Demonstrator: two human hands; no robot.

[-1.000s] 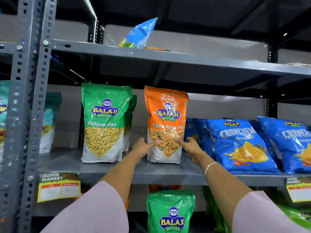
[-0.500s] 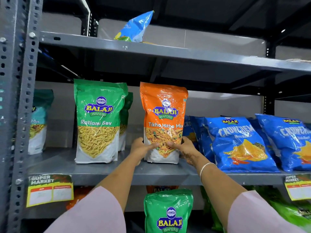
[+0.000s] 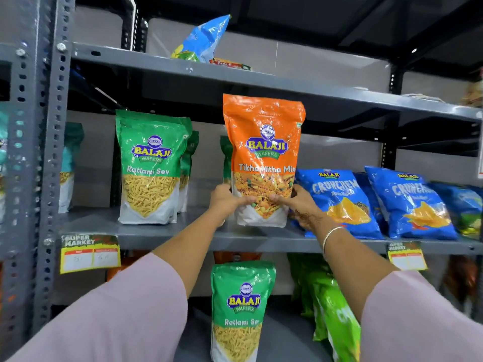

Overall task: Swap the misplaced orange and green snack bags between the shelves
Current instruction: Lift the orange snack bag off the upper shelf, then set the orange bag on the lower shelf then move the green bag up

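Observation:
An orange Tikha Mitha Mix bag [image 3: 264,142] is held upright just above the middle shelf [image 3: 146,235], near its front edge. My left hand [image 3: 226,202] grips its lower left side and my right hand [image 3: 298,205] its lower right side. Green Ratlami Sev bags [image 3: 150,165] stand to its left on the same shelf, and another green one shows behind it. On the shelf below stands a single green Ratlami Sev bag [image 3: 241,309], with orange bags [image 3: 236,256] partly hidden behind it.
Blue Crunchem bags [image 3: 339,202] lean at the right of the middle shelf. Bright green bags [image 3: 332,312] fill the lower right. The upper shelf [image 3: 235,79] hangs close over the orange bag and carries a blue bag [image 3: 206,39]. Grey uprights [image 3: 49,152] stand at left.
Both hands closed on the orange bag's lower sides and lifted it off the middle shelf, bringing it forward. The green bag behind it has come into view.

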